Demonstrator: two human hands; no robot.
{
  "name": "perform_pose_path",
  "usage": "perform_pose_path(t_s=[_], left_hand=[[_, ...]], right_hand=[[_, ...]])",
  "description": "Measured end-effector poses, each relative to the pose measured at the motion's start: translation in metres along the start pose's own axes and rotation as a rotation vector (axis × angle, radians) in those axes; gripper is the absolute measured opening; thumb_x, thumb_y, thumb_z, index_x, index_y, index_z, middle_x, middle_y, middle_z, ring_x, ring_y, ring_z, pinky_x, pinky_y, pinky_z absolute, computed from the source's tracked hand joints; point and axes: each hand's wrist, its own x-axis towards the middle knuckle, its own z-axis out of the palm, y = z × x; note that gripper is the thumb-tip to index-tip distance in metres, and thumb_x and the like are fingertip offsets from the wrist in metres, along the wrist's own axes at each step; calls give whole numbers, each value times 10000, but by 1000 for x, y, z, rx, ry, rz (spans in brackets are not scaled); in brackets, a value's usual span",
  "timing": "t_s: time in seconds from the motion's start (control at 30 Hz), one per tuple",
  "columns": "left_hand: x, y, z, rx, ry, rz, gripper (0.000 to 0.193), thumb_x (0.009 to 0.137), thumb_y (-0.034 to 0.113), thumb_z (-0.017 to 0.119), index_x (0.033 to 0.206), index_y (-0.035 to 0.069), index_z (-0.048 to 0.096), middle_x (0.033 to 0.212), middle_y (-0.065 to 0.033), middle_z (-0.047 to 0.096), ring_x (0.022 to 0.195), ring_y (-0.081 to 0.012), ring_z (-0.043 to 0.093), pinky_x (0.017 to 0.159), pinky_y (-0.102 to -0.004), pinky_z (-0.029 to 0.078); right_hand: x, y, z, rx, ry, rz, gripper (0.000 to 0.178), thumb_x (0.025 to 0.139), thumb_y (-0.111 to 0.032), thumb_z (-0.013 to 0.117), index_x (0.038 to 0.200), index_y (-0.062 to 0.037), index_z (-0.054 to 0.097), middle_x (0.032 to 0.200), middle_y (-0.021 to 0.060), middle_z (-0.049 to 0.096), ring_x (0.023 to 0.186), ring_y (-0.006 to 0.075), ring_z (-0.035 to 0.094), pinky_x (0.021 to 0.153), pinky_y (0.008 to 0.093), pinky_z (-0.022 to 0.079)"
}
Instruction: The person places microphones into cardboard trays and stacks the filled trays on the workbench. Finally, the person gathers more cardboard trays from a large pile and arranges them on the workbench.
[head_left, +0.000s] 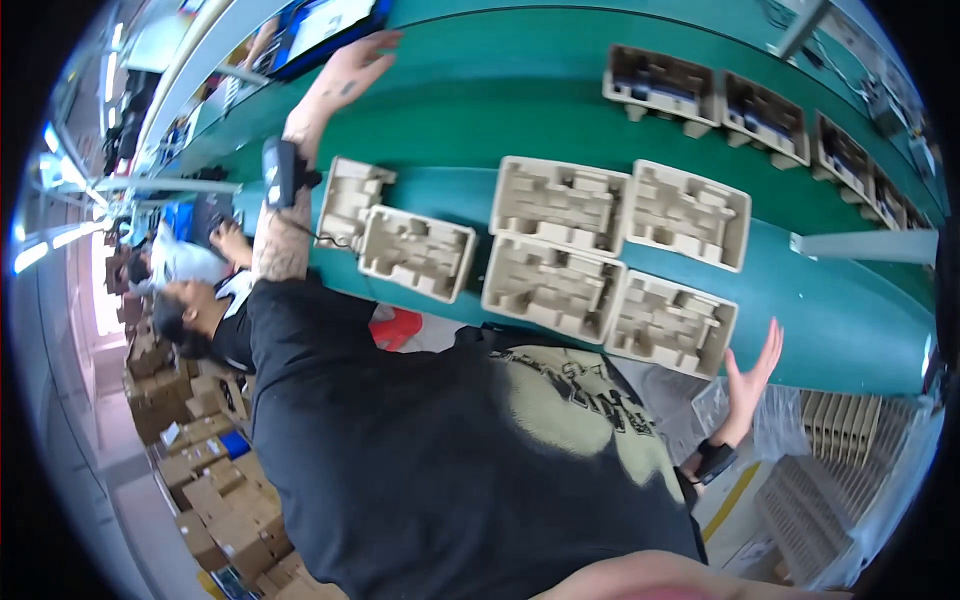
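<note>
My left arm reaches to the far left of the green bench, and my left hand (352,72) is open and empty, fingers stretched out beside a blue-edged screen (328,28). At the near right, my right hand (750,378) is held open with nothing in it. It is nearest to a beige moulded-pulp tray (675,325), one of several grouped in two rows in front of me. Another pulp tray (565,205) sits at the far left of that group. Further left, one pulp tray (415,253) slightly overlaps a second tray (345,205). The hollows of these trays hold nothing that I can see.
Along the far side stands a row of pulp trays (665,85) with dark items in them. A metal post (865,246) juts in at the right. Below it is a rack of upright tan dividers (840,425). A co-worker (205,310) is at the left, with cardboard boxes (225,510) behind.
</note>
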Motion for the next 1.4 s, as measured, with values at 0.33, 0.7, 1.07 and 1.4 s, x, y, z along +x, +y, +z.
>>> perform_pose_path(t_s=[0.33, 0.7, 1.07, 1.4], left_hand=[[-269, -194, 110, 294, 73, -607, 856, 746, 442, 714, 1421, 72, 340, 1349, -228, 458, 1253, -332, 453, 1038, -412, 368], [-271, -167, 106, 271, 318, -430, 379, 779, 110, 594, 1154, 149, 554, 933, -79, 653, 947, -299, 584, 959, -438, 392], [-241, -161, 172, 316, 208, -177, 655, 685, -31, 518, 1296, 204, 498, 1037, -98, 642, 1087, -322, 552, 1038, -445, 353], [-145, -130, 167, -311, -252, 6, 662, 603, -43, 438, 1214, 148, 606, 1235, -132, 591, 1144, -307, 548, 1020, -430, 374]], right_hand=[[82, -74, 95, -353, -446, -424, 1093, 478, -159, 846, 1427, -136, 304, 1390, 149, 341, 1325, 365, 297, 1109, 518, 199], [87, -98, 112, -358, -421, -410, 846, 582, -174, 775, 1321, -85, 373, 1282, 153, 429, 1229, 336, 396, 1055, 467, 263], [74, -96, 109, -385, -369, -416, 834, 595, -155, 754, 1328, -86, 364, 1264, 151, 440, 1237, 332, 395, 1059, 459, 261], [78, -92, 110, -382, -358, -465, 813, 618, -205, 748, 1329, -93, 368, 1258, 156, 451, 1202, 341, 419, 1028, 471, 276]])
